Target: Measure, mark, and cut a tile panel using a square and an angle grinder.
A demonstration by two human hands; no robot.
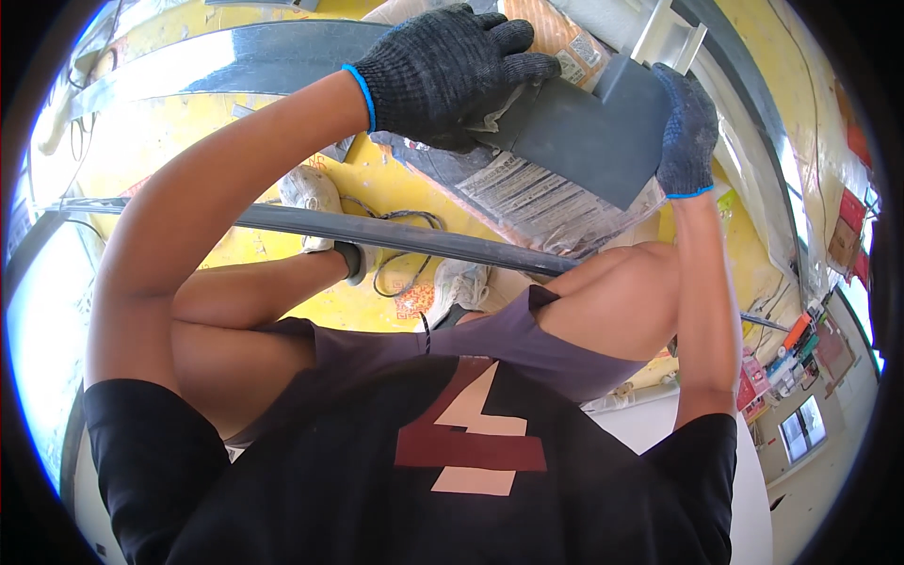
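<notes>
A flat dark grey panel with a stepped, L-like outline lies tilted over a plastic-wrapped package. My left hand, in a black knit glove with a blue cuff, is closed at the panel's left end, fingers bent; its thumb side is partly hidden. Crumpled clear film shows beside that hand. Around the panel's right edge my right hand, gloved alike, is wrapped with its fingertips near the upper corner. Just beyond those fingertips stands a pale channel-shaped profile.
A long dark grey bar crosses in front of my knees. Beneath it a dark cord loops on the yellow floor covering near my shoes. A wide shiny strip curves at the far left. Tools and boxes are at the right.
</notes>
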